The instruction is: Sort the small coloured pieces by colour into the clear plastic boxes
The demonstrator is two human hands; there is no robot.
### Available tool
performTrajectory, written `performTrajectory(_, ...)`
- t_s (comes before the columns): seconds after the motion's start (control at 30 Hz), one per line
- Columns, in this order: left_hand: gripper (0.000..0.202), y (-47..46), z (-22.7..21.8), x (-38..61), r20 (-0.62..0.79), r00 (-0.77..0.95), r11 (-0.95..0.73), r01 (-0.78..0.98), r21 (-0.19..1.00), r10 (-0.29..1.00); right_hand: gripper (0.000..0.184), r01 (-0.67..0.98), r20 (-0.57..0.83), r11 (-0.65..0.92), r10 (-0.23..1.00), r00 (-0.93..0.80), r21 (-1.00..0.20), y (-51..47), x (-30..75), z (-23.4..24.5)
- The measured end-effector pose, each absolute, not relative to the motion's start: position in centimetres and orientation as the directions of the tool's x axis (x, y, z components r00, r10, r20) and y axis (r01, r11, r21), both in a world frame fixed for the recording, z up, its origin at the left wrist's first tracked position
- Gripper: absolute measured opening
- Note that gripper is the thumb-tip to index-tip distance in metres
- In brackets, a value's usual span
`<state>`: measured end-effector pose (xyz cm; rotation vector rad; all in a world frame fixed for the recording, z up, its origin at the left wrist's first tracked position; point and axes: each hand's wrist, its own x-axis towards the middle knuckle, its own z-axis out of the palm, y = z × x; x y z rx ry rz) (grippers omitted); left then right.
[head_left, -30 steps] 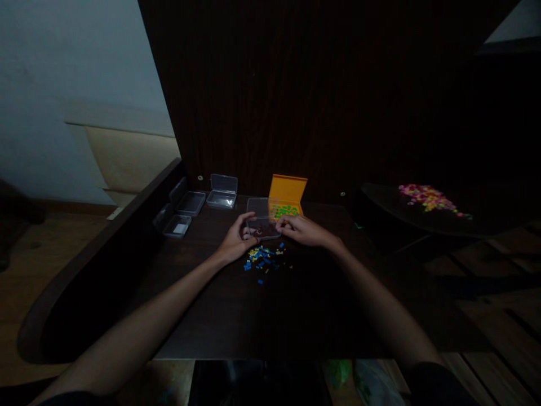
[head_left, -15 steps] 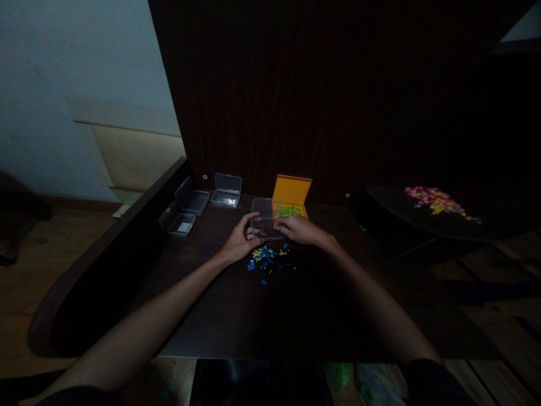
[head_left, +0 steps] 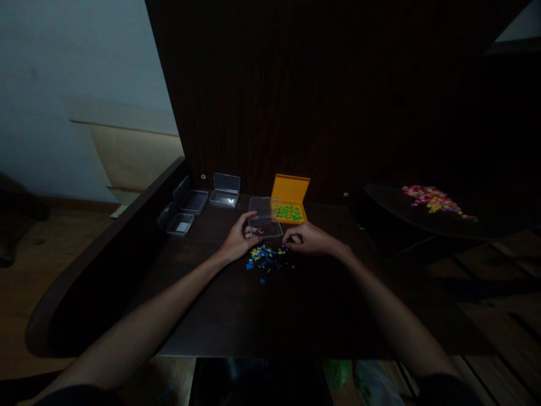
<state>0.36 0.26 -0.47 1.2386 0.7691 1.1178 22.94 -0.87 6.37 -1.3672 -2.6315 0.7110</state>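
My left hand (head_left: 240, 238) grips the left end of an open clear plastic box (head_left: 276, 233), thumb and fingers around its side. Dark brown small pieces (head_left: 268, 226) lie inside it, and its lid leans back. My right hand (head_left: 310, 239) is just right of the box, with fingers curled together over the edge of a pile of small blue and yellow pieces (head_left: 265, 258). Its fingertips are at a small blue piece (head_left: 283, 246); whether they pinch it is too small to tell. Behind stands an open orange box (head_left: 291, 186) with bright green pieces (head_left: 289, 212) in it.
Three open clear boxes stand at the back left: one near the back panel (head_left: 225, 198), one beside it (head_left: 194, 201), one in front (head_left: 181, 224). A raised wooden side (head_left: 105, 254) bounds the table's left. Pink and yellow bits (head_left: 435, 200) lie on a dark surface at right.
My right hand has moved out of the clear box, right and toward me, down to the pile's edge. My left hand stays on the box.
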Motion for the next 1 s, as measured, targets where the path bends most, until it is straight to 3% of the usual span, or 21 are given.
performTrajectory(1.0,0.068,0.4,-0.6,0.3,0.140,0.317,-0.062,-0.243,0.968,0.938,0.019,0.759,-0.145,0.519,0.780,-0.609,-0.392,-1.8,23.7,4.6)
